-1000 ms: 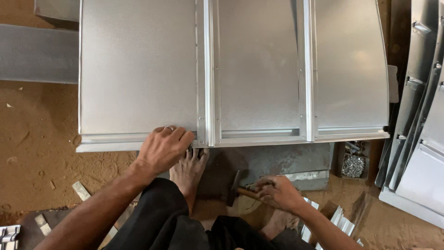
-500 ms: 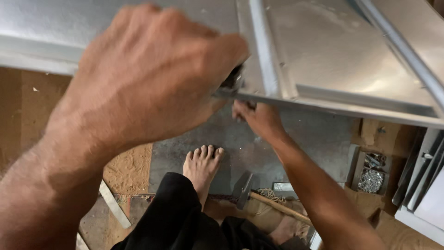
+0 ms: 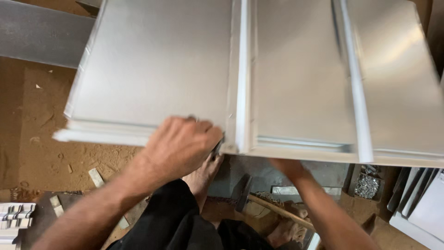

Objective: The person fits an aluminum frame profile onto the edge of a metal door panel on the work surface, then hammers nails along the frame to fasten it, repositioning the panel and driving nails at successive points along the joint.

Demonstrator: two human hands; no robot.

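Observation:
A large galvanised sheet-metal panel (image 3: 157,69) with two raised seams (image 3: 243,83) fills the upper view, its near edge lifted toward me. My left hand (image 3: 180,144) is closed over that near edge just left of the middle seam, and a small dark thing shows by its fingers. My right hand (image 3: 286,166) reaches up under the edge to the right of the seam, with its fingers hidden behind the metal. My bare foot (image 3: 203,177) rests on the ground below.
A hammer (image 3: 243,190) with a wooden handle lies on a grey sheet by my foot. An open box of small metal pieces (image 3: 367,186) sits at the right, beside stacked metal sections (image 3: 423,210). A grey sheet (image 3: 37,32) lies at the upper left on sandy ground.
My right hand has let go of the hammer, which now lies on the floor, and has gone up to the panel's near edge. The panel edge is raised closer to me.

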